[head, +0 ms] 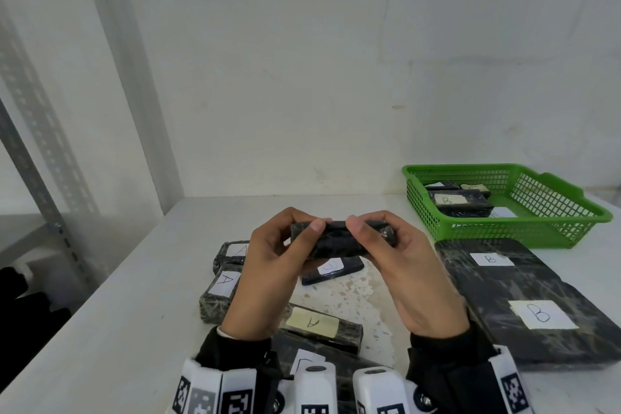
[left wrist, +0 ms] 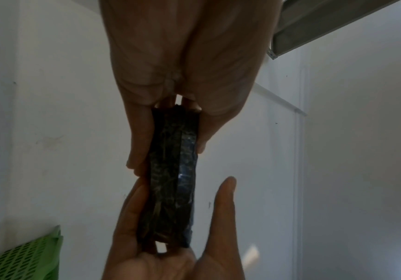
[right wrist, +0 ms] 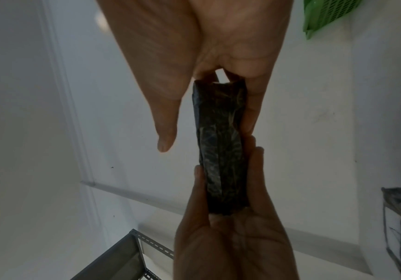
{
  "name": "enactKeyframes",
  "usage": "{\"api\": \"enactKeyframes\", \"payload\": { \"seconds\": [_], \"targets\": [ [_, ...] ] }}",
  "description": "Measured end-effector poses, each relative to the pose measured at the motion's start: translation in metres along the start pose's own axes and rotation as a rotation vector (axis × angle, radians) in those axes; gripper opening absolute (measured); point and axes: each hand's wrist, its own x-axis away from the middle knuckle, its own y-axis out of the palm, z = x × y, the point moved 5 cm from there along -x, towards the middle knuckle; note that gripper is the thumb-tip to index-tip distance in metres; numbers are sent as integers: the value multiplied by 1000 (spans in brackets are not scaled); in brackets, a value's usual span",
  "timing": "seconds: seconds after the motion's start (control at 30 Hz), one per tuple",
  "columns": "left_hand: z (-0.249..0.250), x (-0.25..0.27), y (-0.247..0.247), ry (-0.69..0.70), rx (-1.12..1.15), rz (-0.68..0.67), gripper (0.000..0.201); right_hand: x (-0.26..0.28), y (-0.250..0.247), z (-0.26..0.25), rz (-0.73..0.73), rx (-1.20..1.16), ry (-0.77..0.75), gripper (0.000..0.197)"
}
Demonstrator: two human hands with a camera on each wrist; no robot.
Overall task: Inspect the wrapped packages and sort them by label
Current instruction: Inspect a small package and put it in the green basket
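Observation:
Both hands hold one black wrapped package (head: 336,240) (left wrist: 170,189) (right wrist: 221,151) lengthwise above the table, and no label shows on it. My left hand (head: 302,228) (left wrist: 170,157) pinches its left end between thumb and fingers. My right hand (head: 373,228) (right wrist: 206,138) curls its fingers behind the right end, its thumb a little off the wrap. Packages labelled A (head: 220,292) (head: 312,324) lie at the left and below my hands. Flat packages labelled B (head: 537,312) lie at the right. A green basket (head: 447,232) holds more B packages (head: 457,200).
A small labelled package (head: 331,269) lies on the table right under my hands. Another labelled package (head: 302,360) lies by my wrists. A white wall closes the back of the table (head: 134,329). A grey metal rack post (head: 37,178) stands at the left.

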Motion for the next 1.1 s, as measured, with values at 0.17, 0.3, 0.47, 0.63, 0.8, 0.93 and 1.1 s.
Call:
{"api": "enactKeyframes", "payload": {
  "seconds": [0.17,0.3,0.47,0.63,0.8,0.93,1.1],
  "targets": [
    [-5,1,1,-22,40,-42,38,-2,-4,-5,58,55,-79,22],
    [-6,3,0,-5,44,-42,39,-1,-6,-4,66,63,-79,20],
    [-6,0,-4,-18,55,-11,26,1,-2,0,36,12,5,36],
    [-8,2,-3,-80,146,7,44,1,-5,-12,47,40,-68,30],
    [-7,1,-6,-132,158,33,44,0,-12,-15,49,-7,-116,21],
    [-5,1,-7,-91,167,31,36,0,-13,-13,-14,14,-92,32],
    [-5,1,-10,-67,187,59,46,-3,-19,-6,-51,-74,-1,60]
  ]
}}
